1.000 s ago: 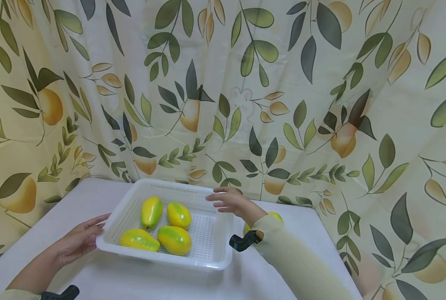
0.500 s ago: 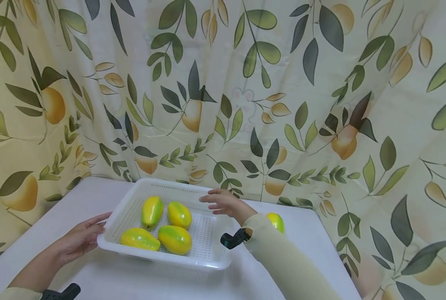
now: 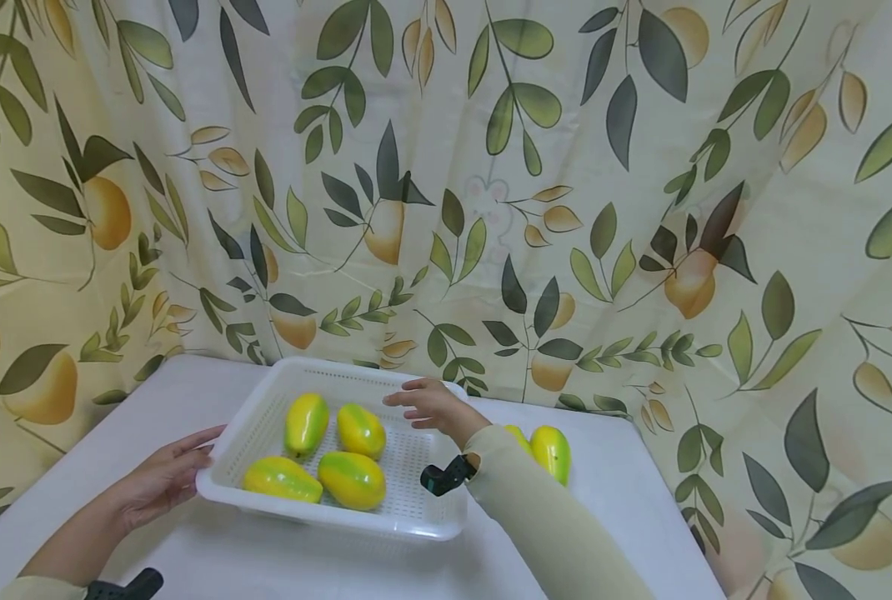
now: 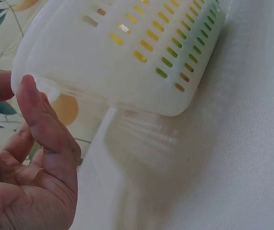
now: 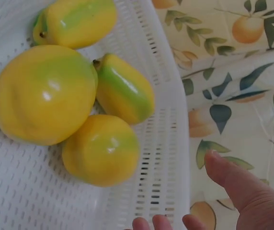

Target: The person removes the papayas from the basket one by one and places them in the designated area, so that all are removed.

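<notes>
A white perforated plastic basket (image 3: 423,529) sits on the table with several glossy yellow-green papayas (image 3: 351,481) inside, grouped in its left and middle part. At the basket's left end my left hand (image 3: 159,483) pinches the rim; the left wrist view shows its fingertips (image 4: 29,84) right at that rim. My right hand (image 3: 434,408) hovers over the basket's far right part, fingers extended and holding nothing. Its thumb and some fingertips (image 5: 161,223) show low in the right wrist view, apart from the papayas (image 5: 101,151).
Two more papayas (image 3: 551,454) lie on the white-covered table (image 3: 603,500) right of the basket, one partly hidden behind the right sleeve (image 3: 536,508). A curtain (image 3: 446,208) printed with leaves and fruit hangs behind and around the table.
My right hand has drifted left over the basket, and the papayas behind its sleeve have come into sight. My left hand stays at the rim; the basket has hardly moved.
</notes>
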`<state>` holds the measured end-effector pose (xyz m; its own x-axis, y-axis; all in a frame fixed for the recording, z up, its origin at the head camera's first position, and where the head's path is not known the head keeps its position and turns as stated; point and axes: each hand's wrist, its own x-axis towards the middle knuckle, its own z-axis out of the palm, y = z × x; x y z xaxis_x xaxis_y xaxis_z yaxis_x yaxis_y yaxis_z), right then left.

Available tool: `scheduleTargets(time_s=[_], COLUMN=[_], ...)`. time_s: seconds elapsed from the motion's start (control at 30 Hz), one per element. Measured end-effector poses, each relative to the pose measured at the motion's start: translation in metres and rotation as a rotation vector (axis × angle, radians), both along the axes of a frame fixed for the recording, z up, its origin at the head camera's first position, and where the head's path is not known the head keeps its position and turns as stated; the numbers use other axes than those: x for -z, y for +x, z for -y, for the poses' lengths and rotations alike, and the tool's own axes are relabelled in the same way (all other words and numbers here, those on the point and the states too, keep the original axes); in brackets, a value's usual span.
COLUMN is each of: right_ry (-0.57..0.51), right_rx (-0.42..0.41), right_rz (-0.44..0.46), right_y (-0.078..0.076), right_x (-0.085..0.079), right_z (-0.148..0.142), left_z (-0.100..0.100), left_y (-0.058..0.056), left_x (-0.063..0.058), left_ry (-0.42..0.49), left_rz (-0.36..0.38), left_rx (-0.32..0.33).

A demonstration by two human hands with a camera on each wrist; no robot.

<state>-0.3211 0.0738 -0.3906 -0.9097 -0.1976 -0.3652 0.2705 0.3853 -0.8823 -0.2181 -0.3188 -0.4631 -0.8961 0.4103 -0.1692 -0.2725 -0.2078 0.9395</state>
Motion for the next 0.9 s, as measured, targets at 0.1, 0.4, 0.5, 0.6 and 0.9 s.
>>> scheduleTargets(time_s=[0.1,0.4,0.5,0.6,0.9], right_ry=[-0.016,-0.033,-0.025,-0.018,0.015], right_rx=[-0.01,-0.006,-0.005,0.003,0.029], right_rz=[0.011,-0.001,-0.027,-0.036,-0.035], right_y=[0.0,0.002,0.002,0.003,0.005], right_x=[0.002,0.015,0.019,0.022,0.032], right_z=[0.005,0.017,0.019,0.02,0.026], left_z=[0.001,0.001,0.002,0.002,0.003], left_y=[0.0,0.0,-0.001,-0.001,-0.002], left_x=[0.0,0.001,0.002,0.002,0.003], left_ry=[0.003,0.003,0.027,0.044,0.049], left_rz=[0.005,0.011,-0.002,-0.006,-0.021], left_rx=[0.004,0.0,0.017,0.033,0.05])
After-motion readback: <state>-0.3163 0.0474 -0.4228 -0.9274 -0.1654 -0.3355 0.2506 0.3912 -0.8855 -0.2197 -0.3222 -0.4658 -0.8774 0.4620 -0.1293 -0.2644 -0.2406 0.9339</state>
